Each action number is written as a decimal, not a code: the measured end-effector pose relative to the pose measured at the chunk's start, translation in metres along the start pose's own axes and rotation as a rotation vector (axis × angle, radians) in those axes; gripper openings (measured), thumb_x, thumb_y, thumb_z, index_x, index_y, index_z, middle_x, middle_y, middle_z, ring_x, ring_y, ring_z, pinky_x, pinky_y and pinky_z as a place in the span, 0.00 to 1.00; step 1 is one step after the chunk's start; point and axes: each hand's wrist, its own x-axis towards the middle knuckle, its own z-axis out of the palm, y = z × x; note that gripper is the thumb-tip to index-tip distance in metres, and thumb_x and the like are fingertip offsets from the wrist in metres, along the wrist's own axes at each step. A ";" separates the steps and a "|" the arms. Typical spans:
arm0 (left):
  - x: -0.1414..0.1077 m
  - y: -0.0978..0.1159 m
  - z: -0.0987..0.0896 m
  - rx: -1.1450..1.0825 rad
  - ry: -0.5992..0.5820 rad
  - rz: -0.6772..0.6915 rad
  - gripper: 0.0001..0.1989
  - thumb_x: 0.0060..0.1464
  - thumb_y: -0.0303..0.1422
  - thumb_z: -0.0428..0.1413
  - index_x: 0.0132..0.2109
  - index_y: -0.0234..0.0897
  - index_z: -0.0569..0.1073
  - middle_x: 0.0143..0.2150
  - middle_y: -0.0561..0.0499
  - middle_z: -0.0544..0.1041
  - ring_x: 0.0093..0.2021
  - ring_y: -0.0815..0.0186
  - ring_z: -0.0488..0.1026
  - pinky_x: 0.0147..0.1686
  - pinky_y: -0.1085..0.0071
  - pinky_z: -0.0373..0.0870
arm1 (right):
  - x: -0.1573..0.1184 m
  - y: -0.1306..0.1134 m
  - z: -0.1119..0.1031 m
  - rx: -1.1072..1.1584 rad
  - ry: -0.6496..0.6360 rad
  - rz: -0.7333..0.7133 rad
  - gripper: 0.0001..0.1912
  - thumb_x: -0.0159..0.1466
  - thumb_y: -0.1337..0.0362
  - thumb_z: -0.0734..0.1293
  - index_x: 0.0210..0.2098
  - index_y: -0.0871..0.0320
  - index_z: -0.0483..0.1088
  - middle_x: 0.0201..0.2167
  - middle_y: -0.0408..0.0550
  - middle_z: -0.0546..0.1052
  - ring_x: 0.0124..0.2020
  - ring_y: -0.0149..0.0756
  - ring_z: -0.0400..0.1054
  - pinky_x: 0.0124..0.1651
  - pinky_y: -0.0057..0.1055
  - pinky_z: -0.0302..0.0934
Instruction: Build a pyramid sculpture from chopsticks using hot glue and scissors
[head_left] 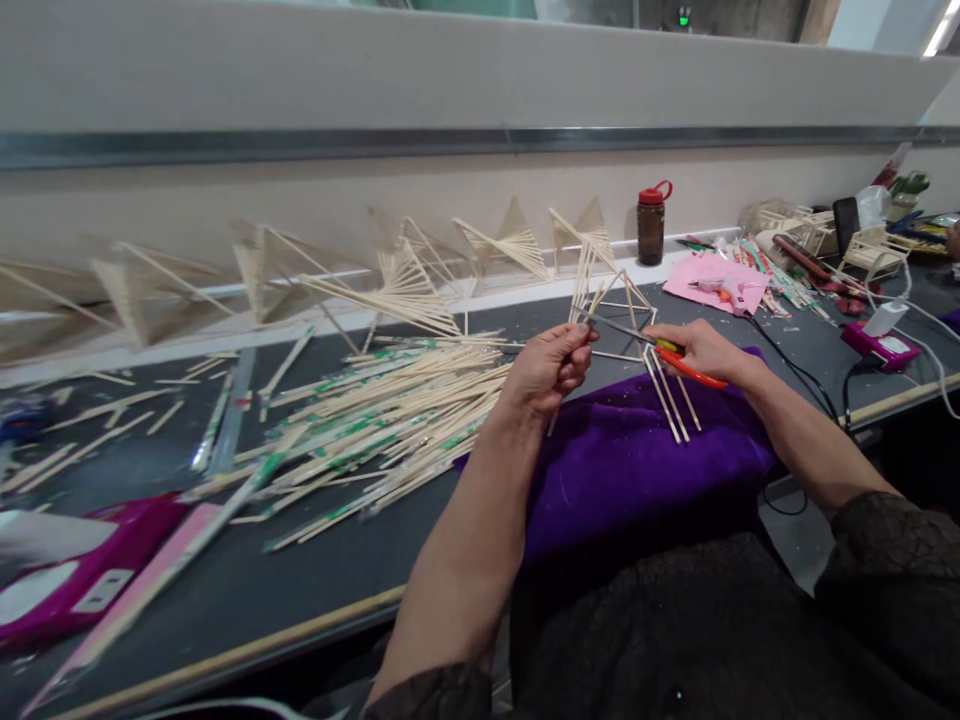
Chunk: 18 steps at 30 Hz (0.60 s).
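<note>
My right hand (699,348) is closed around the handles of a pair of scissors (690,370) with orange and yellow grips. The blades point left, and their tips reach the fingers of my left hand (551,365). That hand is closed in a pinch on a thin wooden stick (553,422), whose lower end shows under the fist; the fingers hide its middle. Just beyond the hands stands a frame of joined sticks (628,300). Some of its sticks (670,400) hang over a purple cloth (622,460) at the table's near edge.
Left of my hands lies a heap of wooden chopsticks (405,410), some in wrappers. Fan-shaped stick models (502,245) line the wall. A brown bottle (651,228) stands behind. To the right are a glue gun (724,290) on pink paper and a magenta power strip (881,345) with cables.
</note>
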 end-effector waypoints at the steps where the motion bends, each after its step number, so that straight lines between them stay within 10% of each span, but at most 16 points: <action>1: 0.000 0.001 -0.001 -0.035 -0.026 -0.030 0.10 0.47 0.34 0.64 0.30 0.33 0.71 0.16 0.62 0.60 0.12 0.81 0.46 0.12 0.83 0.40 | 0.000 0.000 -0.001 -0.007 0.000 -0.006 0.21 0.60 0.63 0.63 0.51 0.57 0.75 0.23 0.40 0.69 0.24 0.27 0.55 0.33 0.26 0.50; 7: 0.003 -0.001 -0.006 0.039 -0.005 -0.039 0.11 0.48 0.35 0.63 0.30 0.32 0.72 0.16 0.60 0.62 0.13 0.81 0.47 0.12 0.81 0.40 | -0.001 -0.001 0.000 -0.068 -0.003 0.028 0.21 0.61 0.63 0.62 0.51 0.56 0.75 0.25 0.42 0.72 0.25 0.28 0.57 0.33 0.27 0.51; 18: 0.002 -0.014 0.001 0.805 0.458 0.632 0.04 0.53 0.30 0.58 0.32 0.34 0.75 0.28 0.53 0.75 0.33 0.69 0.71 0.41 0.72 0.62 | 0.003 -0.001 0.007 -0.072 -0.013 0.046 0.22 0.61 0.66 0.62 0.53 0.67 0.73 0.27 0.47 0.75 0.26 0.30 0.62 0.35 0.27 0.53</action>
